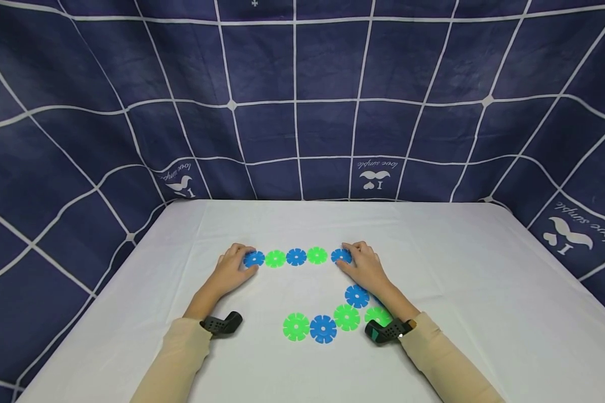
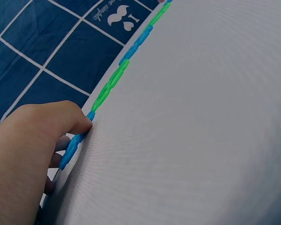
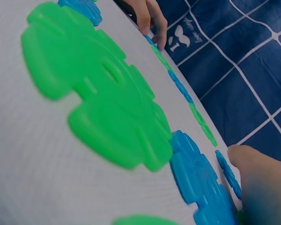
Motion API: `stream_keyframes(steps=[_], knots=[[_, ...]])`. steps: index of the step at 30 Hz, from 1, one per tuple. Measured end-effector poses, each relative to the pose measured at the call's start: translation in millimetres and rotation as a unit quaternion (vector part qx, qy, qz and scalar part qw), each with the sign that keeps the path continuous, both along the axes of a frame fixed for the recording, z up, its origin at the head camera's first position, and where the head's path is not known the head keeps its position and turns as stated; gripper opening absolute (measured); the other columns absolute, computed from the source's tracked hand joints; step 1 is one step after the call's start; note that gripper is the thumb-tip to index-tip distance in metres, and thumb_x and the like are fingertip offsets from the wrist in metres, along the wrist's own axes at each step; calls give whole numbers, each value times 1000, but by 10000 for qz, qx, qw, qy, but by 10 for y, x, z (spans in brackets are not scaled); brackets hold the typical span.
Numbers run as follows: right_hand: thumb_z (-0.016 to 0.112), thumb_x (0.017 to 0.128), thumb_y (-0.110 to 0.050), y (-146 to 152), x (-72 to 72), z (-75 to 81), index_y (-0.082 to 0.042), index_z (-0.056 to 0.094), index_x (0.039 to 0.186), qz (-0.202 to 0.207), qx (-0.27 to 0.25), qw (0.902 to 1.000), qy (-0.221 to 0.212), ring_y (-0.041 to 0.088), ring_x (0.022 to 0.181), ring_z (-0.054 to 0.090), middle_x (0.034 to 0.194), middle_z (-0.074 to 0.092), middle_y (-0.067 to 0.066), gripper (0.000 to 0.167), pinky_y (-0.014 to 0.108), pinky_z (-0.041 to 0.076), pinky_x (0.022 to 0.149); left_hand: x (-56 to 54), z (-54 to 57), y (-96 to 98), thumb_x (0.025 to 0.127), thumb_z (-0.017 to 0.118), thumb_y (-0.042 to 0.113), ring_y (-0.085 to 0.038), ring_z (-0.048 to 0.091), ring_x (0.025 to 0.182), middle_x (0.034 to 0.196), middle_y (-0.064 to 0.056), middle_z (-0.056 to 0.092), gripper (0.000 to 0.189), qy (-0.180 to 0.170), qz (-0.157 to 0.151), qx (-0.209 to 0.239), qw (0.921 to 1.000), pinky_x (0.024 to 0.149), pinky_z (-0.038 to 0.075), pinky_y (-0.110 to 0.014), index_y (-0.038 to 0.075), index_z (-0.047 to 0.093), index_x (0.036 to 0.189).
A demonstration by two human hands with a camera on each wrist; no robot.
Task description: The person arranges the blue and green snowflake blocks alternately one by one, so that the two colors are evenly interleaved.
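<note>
Notched plastic snowflake discs, alternately blue and green, form a row across the white table. My left hand (image 1: 230, 272) holds the blue disc (image 1: 254, 258) at the row's left end, thumb on the near side and fingers on the far side. A green disc (image 1: 275, 258), a blue disc (image 1: 296, 257) and another green disc (image 1: 317, 255) continue the row. At its right end my right hand (image 1: 365, 267) has thumb and fingers about another blue disc (image 1: 340, 256), which lies flat. A small gap separates this disc from the green one beside it.
Nearer me lie more discs: a green one (image 1: 296, 327), a blue one (image 1: 323, 329), a green one (image 1: 346, 317) and a blue one (image 1: 357, 296). Another green disc (image 1: 377, 315) is partly under the right wrist's camera. A dark blue checked cloth (image 1: 327, 129) hangs behind.
</note>
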State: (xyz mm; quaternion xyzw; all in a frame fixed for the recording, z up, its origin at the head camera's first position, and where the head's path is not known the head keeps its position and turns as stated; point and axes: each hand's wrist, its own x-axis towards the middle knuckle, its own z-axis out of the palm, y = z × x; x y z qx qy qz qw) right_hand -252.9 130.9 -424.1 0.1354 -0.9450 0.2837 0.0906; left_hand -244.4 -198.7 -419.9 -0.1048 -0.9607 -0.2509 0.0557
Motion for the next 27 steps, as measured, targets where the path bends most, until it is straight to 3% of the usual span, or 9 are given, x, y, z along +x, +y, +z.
stream_keyframes(steps=[4, 10, 19, 27], knots=[[59, 84, -34, -5, -16, -7, -11, 58, 115, -78, -278, 9996, 12, 27, 100, 50, 113, 52, 12, 38, 47, 34, 91, 4, 13, 6, 83, 58, 31, -33, 41, 118, 126, -17, 43, 51, -15, 15, 12, 10000, 93, 30, -48, 6, 48, 127], [60, 83, -30, -2, -8, 2, -16, 63, 95, 10, -280, 9996, 81, 25, 98, 50, 110, 53, 9, 19, 46, 34, 88, 8, 22, 19, 83, 58, 31, -33, 41, 119, 126, -17, 43, 52, -46, 47, -28, 10000, 94, 29, -48, 6, 48, 127], [59, 84, -28, 2, 17, 36, -15, 63, 102, 64, -158, 9999, 21, 28, 109, 48, 115, 52, 11, 23, 50, 32, 92, 10, 8, 20, 83, 58, 31, -32, 41, 118, 125, -16, 43, 52, 42, 50, -14, 10000, 91, 30, -47, 7, 48, 127], [58, 86, -25, 0, 12, 31, -15, 64, 106, 110, -24, 9999, 89, 28, 108, 48, 116, 54, 10, 23, 47, 34, 90, 12, 13, 18, 83, 58, 31, -32, 41, 118, 125, -16, 43, 52, -16, 66, 6, 10000, 93, 29, -47, 7, 48, 127]])
